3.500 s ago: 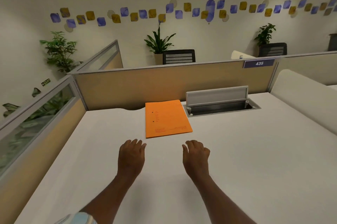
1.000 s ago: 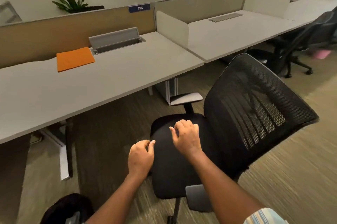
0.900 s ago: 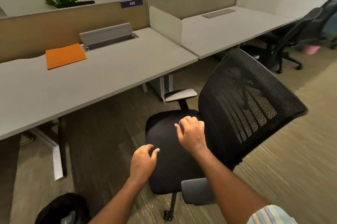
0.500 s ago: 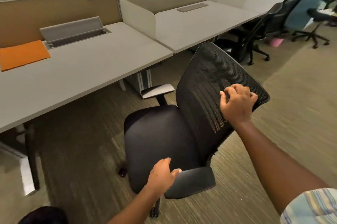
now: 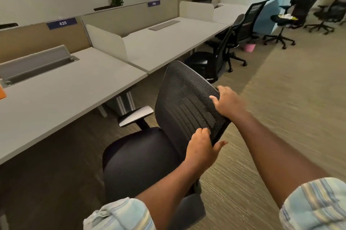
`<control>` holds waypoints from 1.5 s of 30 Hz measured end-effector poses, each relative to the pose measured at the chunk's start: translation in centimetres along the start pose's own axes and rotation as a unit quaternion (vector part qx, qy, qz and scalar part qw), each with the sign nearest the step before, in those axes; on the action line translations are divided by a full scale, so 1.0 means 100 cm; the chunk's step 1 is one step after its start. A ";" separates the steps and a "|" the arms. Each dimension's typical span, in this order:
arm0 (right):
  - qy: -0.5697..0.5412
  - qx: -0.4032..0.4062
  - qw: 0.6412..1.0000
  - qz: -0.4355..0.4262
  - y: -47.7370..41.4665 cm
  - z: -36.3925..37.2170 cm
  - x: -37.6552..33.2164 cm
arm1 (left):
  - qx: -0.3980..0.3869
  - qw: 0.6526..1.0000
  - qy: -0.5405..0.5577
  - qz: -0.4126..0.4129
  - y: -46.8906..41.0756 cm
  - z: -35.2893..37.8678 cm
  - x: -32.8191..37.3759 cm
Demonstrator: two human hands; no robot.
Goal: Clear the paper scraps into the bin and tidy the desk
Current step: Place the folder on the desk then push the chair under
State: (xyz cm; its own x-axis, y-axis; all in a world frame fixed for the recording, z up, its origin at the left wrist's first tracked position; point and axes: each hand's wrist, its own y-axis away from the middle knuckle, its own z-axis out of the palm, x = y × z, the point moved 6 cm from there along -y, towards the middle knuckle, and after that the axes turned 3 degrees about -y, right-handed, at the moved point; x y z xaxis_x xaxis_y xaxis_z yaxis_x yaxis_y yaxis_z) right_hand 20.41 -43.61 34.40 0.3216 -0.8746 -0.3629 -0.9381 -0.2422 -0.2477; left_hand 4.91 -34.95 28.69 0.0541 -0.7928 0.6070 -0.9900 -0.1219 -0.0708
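My rolled striped sleeves (image 5: 119,214) are framing the bottom of the view as both my arms are reaching forward. My left hand (image 5: 201,150) is clamping the lower side edge of the black mesh office chair (image 5: 146,158), fingers curled over the mesh front and thumb sticking out behind the frame. My right hand (image 5: 227,103) is gripping the upper edge of the same backrest, fingers wrapped over the rim. The chair is standing on the carpet just beside the desk (image 5: 61,98), its seat facing the desk and its grey armrest (image 5: 135,116) pointing toward the desk edge. On the desk, an open cable tray lid (image 5: 34,61) is standing up near the partition, and a sliver of an orange folder (image 5: 2,93) is showing at the far left edge. I am seeing no paper scraps on the desk from here. Farther along, a pink bin (image 5: 249,47) is sitting on the floor by the neighbouring desks, near more black chairs (image 5: 232,42).
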 end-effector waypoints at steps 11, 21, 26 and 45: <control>-0.039 -0.041 0.998 0.021 -0.012 0.014 -0.006 | -0.025 1.000 -0.016 -0.001 -0.050 0.002 0.029; -0.109 -0.040 0.992 0.056 -0.012 0.008 -0.006 | -0.076 0.993 -0.051 -0.077 -0.040 0.019 0.030; -0.125 -0.058 0.984 0.110 -0.017 0.005 0.009 | -0.092 0.992 -0.070 -0.052 -0.014 0.017 0.026; 0.001 -0.129 0.990 -0.054 0.006 -0.005 0.006 | -0.111 0.991 0.012 -0.070 0.130 -0.050 0.019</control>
State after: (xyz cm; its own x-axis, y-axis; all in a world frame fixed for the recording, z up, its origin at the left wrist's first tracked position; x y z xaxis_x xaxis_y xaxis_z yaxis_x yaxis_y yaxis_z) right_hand 19.97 -44.52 34.44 0.4215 -0.8383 -0.3458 -0.9002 -0.4328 -0.0480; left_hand -8.55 -35.05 32.84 0.1921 -0.7626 0.6177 -0.9774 -0.0923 0.1900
